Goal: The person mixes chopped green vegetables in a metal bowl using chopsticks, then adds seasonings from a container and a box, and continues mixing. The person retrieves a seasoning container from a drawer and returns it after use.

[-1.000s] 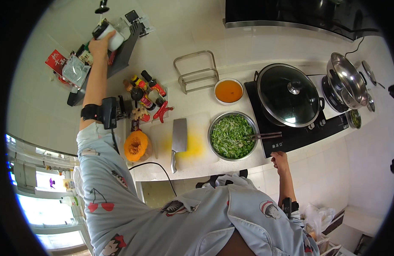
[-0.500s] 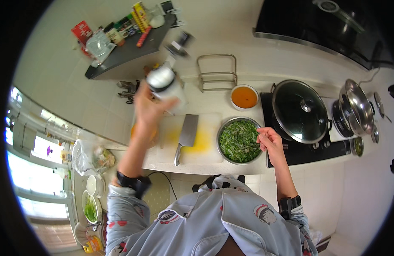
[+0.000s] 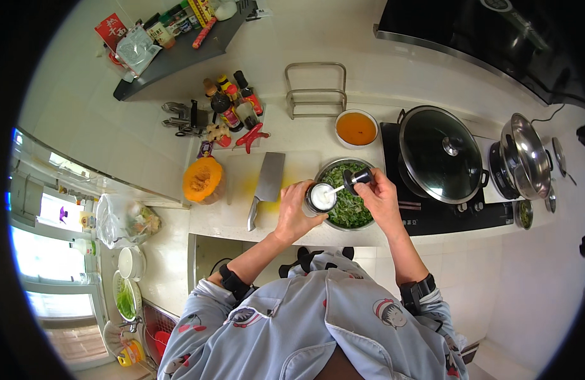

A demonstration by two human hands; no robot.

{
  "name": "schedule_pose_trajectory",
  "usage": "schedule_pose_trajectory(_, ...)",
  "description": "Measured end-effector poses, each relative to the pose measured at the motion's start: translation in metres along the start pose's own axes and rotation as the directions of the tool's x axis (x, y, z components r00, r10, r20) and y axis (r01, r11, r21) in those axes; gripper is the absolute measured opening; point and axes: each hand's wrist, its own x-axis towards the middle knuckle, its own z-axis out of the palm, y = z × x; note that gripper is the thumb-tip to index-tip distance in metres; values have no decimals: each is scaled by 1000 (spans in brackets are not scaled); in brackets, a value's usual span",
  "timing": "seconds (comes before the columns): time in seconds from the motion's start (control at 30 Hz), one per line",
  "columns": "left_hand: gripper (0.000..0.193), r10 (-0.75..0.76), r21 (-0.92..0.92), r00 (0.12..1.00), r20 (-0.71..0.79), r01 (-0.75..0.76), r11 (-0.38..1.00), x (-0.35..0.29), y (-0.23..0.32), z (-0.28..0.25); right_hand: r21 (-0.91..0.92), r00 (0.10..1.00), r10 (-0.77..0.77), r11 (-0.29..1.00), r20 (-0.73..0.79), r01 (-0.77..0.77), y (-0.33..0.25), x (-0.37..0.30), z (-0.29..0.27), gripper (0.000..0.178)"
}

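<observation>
My left hand (image 3: 295,209) holds a small open jar of white powder (image 3: 321,197) over the near rim of a metal bowl of chopped greens (image 3: 347,200). My right hand (image 3: 378,197) holds a small spoon with a dark cap-like handle (image 3: 356,178), its tip dipping into the jar. Both hands hover above the bowl on the white counter (image 3: 241,218).
A cleaver (image 3: 265,187) lies on the cutting board left of the bowl, beside a cut pumpkin (image 3: 202,179). A bowl of orange liquid (image 3: 356,128), sauce bottles (image 3: 232,104), a lidded black wok (image 3: 441,154) and a steel pot (image 3: 525,163) stand behind. A shelf of packets (image 3: 172,44) hangs upper left.
My left hand brought the jar down from the shelf to the bowl. My right hand rose from the counter edge to the jar and now holds the spoon in it.
</observation>
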Motion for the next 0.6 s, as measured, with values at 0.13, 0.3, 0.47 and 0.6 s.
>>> schedule_pose_trajectory(0.13, 70, 5, -32, 999, 54, -3, 999, 0, -1, 19, -26, 996, -57, 998, -69, 55, 8, -8, -14, 16)
schedule_pose_trajectory(0.3, 71, 89, -70, 992, 94, -82, 994, 1, 0, 38, -84, 986, 88, 991, -143, -101, 14, -8, -29, 19)
schedule_pose_trajectory(0.47, 71, 144, -113, 982, 123, -131, 985, 1, 2, 49, 6, 971, 123, 992, -203, -125, 23, -5, -38, 14)
schedule_pose_trajectory(0.6, 74, 73, -116, 986, 149, -56, 992, -1, -1, 57, 136, 953, 196, 976, -230, -168, 28, -9, -41, 16)
